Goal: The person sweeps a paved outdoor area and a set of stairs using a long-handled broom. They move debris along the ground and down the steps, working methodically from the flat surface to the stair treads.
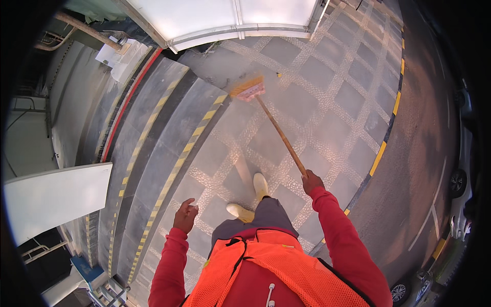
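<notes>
A broom (280, 132) with a long wooden handle reaches forward and to the left from my right hand (311, 181), which is wrapped round the handle's near end. Its pinkish head and yellow-orange bristles, slightly blurred, are down at the patterned pavement (286, 102) beside the lowest step. My left hand (185, 216) hangs out over the pavement at my left side. Its fingers are loosely curled and apart, with nothing in them. A small yellowish bit (279, 75) lies on the paving just past the broom head.
Steps with yellow-striped edges (179, 161) rise on my left, and a white panel (61, 197) stands across them. Ahead is a white framed panel (240, 20). A yellow-and-black kerb (378, 158) borders the road (419, 133) on my right, with parked cars (460, 176) beyond.
</notes>
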Demonstrator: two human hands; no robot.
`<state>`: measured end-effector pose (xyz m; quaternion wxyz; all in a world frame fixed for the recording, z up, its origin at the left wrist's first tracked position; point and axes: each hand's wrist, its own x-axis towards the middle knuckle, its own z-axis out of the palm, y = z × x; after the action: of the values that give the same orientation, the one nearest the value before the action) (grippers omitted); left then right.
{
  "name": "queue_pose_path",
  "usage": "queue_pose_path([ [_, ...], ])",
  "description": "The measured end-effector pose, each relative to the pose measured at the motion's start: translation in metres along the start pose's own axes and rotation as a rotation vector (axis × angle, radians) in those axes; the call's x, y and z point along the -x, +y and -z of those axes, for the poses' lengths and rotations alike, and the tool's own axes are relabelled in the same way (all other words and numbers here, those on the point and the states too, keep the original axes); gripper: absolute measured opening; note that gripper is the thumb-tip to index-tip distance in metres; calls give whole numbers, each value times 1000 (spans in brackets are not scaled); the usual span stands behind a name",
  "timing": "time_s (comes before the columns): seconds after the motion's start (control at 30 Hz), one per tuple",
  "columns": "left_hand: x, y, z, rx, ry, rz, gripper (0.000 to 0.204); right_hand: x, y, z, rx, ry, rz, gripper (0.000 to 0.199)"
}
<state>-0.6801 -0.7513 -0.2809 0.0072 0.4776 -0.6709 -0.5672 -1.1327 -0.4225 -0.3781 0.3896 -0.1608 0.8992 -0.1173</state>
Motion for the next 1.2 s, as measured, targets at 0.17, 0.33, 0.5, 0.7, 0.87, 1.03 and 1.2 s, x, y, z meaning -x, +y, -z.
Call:
queue_pose_path([
  [0.17, 123, -165, 42, -500, 145, 546, 51, 163, 101, -14, 129, -108, -54, 39],
  [0.33, 185, -210, 31, -480, -14, 698, 54, 185, 94, -79, 127, -275, -86, 41],
  [0.5, 110, -91, 27, -291, 19, 435, 53, 104, 13, -131, -10, -192, -112, 43],
  [0.7, 27, 4, 54, -145, -91, 116, 50, 41, -59, -89, -62, 70, -37, 35],
  [0.87, -3, -69, 127, -232, -205, 54, 47, 155, -77, -95, -517, -72, -335, 36],
  [1.03, -15, -195, 239, -463, -190, 407, 51, 331, -131, -147, -1248, -561, -560, 43],
  [1.2, -61, -180, 265, -655, -442, 188, 56, 358, -206, -223, -1601, -762, -418, 42],
])
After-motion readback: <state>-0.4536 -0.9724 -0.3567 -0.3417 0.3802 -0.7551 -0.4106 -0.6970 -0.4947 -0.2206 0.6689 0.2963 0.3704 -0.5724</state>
